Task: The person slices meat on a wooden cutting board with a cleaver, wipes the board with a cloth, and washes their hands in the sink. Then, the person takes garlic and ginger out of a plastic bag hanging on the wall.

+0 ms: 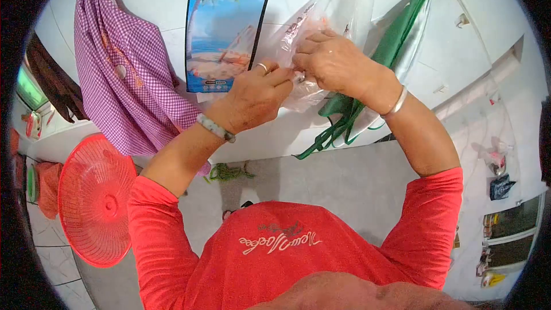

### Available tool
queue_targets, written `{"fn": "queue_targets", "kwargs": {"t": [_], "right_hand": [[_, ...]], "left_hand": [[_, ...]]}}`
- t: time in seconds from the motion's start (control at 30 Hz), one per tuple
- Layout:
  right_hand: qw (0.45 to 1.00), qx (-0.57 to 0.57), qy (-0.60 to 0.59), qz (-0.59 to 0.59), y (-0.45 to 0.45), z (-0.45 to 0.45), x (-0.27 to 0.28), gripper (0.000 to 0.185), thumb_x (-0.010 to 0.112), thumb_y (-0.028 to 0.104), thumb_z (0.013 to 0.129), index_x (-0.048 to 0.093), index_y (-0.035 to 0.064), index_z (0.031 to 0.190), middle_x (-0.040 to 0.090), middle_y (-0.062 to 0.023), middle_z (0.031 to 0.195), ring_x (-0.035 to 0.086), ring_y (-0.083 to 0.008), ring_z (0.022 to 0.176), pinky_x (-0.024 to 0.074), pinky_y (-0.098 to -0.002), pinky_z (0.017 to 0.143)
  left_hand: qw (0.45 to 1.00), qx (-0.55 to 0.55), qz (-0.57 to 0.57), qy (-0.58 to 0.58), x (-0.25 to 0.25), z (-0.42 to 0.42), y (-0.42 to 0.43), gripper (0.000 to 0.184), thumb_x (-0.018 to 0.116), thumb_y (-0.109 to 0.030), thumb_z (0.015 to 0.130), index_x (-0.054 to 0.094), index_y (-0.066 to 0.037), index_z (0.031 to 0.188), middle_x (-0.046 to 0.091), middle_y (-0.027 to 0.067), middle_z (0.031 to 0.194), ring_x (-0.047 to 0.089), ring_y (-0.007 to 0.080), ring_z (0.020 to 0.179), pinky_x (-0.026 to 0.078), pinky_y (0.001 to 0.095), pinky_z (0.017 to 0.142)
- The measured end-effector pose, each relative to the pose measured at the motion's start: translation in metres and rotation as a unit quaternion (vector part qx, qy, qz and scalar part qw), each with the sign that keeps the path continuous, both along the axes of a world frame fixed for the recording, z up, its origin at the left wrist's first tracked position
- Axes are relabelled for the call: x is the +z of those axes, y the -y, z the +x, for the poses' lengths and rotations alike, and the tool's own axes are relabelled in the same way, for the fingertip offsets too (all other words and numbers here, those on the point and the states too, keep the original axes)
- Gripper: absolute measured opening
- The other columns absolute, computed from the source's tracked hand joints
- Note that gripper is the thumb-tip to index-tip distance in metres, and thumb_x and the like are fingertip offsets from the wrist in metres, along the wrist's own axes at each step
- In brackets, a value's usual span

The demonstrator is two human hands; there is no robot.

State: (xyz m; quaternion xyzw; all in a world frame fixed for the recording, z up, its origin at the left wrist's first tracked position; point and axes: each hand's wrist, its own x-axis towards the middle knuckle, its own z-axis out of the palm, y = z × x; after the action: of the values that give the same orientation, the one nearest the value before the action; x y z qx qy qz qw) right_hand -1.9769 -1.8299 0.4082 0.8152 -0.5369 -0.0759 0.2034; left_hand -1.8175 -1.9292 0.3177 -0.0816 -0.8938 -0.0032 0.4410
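A clear plastic bag [344, 0] with reddish print hangs against the white tiled wall. My left hand [258, 95], with a ring on one finger and a beaded bangle at the wrist, pinches the bag's lower left part. Close beside it, my right hand [330, 60] has its fingers curled on the front of the same bag; a silver bangle is on that wrist. The fingertips of both hands nearly meet over the crumpled plastic. What lies inside the bag is hard to make out.
Left of the bag hang a beach-scene picture sheet [221, 28] and a purple checked cloth [123, 51]. A green apron-like item [402, 28] hangs from a hook on the right. Lower left is a red plastic basket [97, 201]; green strands [228, 172] lie below the wall.
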Motion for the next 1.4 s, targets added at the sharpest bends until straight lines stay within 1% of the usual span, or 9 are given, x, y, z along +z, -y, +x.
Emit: {"fn": "queue_targets", "kwargs": {"t": [0.43, 0.63, 0.73, 0.87, 1.0, 1.03, 1.13, 1.17, 1.4], "right_hand": [[0.992, -0.061, -0.091, -0.063, -0.025, -0.024, -0.003, 0.023, 0.056, 0.009, 0.071, 0.063, 0.0101, 0.093, 0.051, -0.0082, 0.087, 0.053, -0.0229, 0.086, 0.0409, -0.0384, 0.079], [0.993, -0.01, -0.077, -0.089, -0.052, -0.013, 0.01, 0.028, 0.058, 0.013, 0.071, 0.062, 0.0068, 0.098, 0.056, -0.0085, 0.104, 0.052, -0.0273, 0.101, 0.0318, -0.0483, 0.098], [0.997, -0.07, 0.009, -0.004, -0.064, -0.011, 0.009, 0.028, 0.06, 0.017, 0.074, 0.061, 0.0051, 0.1, 0.058, -0.0086, 0.107, 0.048, -0.0292, 0.11, 0.0236, -0.0526, 0.103], [0.996, -0.069, 0.038, -0.04, -0.061, -0.025, 0.003, 0.024, 0.059, 0.018, 0.079, 0.061, 0.0042, 0.098, 0.06, -0.0106, 0.102, 0.048, -0.0287, 0.111, 0.0223, -0.053, 0.104], [0.991, -0.096, 0.069, -0.065, -0.054, -0.055, 0.003, 0.021, 0.057, 0.017, 0.081, 0.061, 0.0045, 0.097, 0.062, -0.0111, 0.096, 0.053, -0.0291, 0.108, 0.0252, -0.053, 0.102], [0.984, -0.077, 0.115, -0.113, -0.052, -0.061, -0.001, 0.016, 0.056, 0.014, 0.082, 0.061, 0.0024, 0.092, 0.062, -0.0131, 0.085, 0.058, -0.0309, 0.092, 0.0292, -0.0506, 0.1], [0.97, -0.122, 0.194, -0.081, -0.049, -0.062, 0.017, 0.013, 0.056, 0.012, 0.082, 0.06, 0.0001, 0.085, 0.06, -0.0149, 0.077, 0.057, -0.0319, 0.077, 0.0377, -0.0436, 0.09], [0.95, -0.11, 0.271, -0.112, -0.049, -0.061, 0.016, 0.014, 0.055, 0.012, 0.082, 0.059, -0.0017, 0.081, 0.057, -0.0154, 0.071, 0.054, -0.0296, 0.066, 0.0428, -0.0365, 0.075], [0.933, -0.157, 0.293, -0.138, -0.049, -0.067, 0.024, 0.015, 0.056, 0.011, 0.082, 0.058, -0.0033, 0.08, 0.056, -0.0149, 0.067, 0.052, -0.0231, 0.059, 0.0429, -0.0308, 0.058]], "left_hand": [[0.992, -0.034, -0.034, 0.118, -0.017, 0.025, -0.008, 0.022, 0.058, -0.005, 0.058, 0.057, -0.003, 0.08, 0.056, 0.0068, 0.088, 0.055, 0.0244, 0.075, 0.048, 0.0315, 0.063], [0.986, -0.035, 0.157, 0.039, 0.0, 0.012, 0.009, 0.006, 0.058, -0.005, 0.069, 0.056, -0.005, 0.075, 0.055, 0.0115, 0.073, 0.054, 0.0286, 0.064, 0.044, 0.0382, 0.057], [0.974, 0.0, 0.227, -0.004, 0.016, -0.001, 0.023, 0.006, 0.057, -0.009, 0.073, 0.054, -0.004, 0.072, 0.054, 0.0138, 0.067, 0.054, 0.0323, 0.063, 0.042, 0.0407, 0.057], [0.992, 0.056, 0.112, 0.027, 0.04, -0.035, 0.043, 0.015, 0.055, -0.018, 0.076, 0.057, -0.004, 0.072, 0.053, 0.0158, 0.065, 0.052, 0.0357, 0.063, 0.043, 0.0408, 0.058], [0.981, 0.083, 0.172, 0.023, 0.062, -0.049, 0.042, 0.014, 0.054, -0.012, 0.07, 0.064, -0.003, 0.074, 0.06, 0.0209, 0.073, 0.059, 0.0387, 0.073, 0.047, 0.0445, 0.067], [0.979, 0.088, 0.181, -0.023, 0.066, -0.049, 0.041, 0.015, 0.054, -0.011, 0.068, 0.066, -0.003, 0.07, 0.062, 0.0225, 0.073, 0.06, 0.0389, 0.075, 0.048, 0.0438, 0.07], [0.971, 0.057, 0.221, -0.069, 0.075, -0.045, 0.035, 0.016, 0.052, -0.009, 0.068, 0.066, -0.001, 0.067, 0.061, 0.0227, 0.072, 0.06, 0.0378, 0.073, 0.048, 0.0427, 0.069], [0.971, 0.057, 0.222, -0.07, 0.079, -0.046, 0.035, 0.016, 0.052, -0.009, 0.068, 0.066, -0.001, 0.067, 0.061, 0.0227, 0.072, 0.06, 0.0378, 0.073, 0.048, 0.0427, 0.069], [0.954, 0.123, 0.257, -0.088, 0.083, -0.062, 0.048, 0.016, 0.052, -0.009, 0.067, 0.065, 0.002, 0.068, 0.061, 0.0236, 0.073, 0.061, 0.0379, 0.07, 0.049, 0.0432, 0.067]]}}
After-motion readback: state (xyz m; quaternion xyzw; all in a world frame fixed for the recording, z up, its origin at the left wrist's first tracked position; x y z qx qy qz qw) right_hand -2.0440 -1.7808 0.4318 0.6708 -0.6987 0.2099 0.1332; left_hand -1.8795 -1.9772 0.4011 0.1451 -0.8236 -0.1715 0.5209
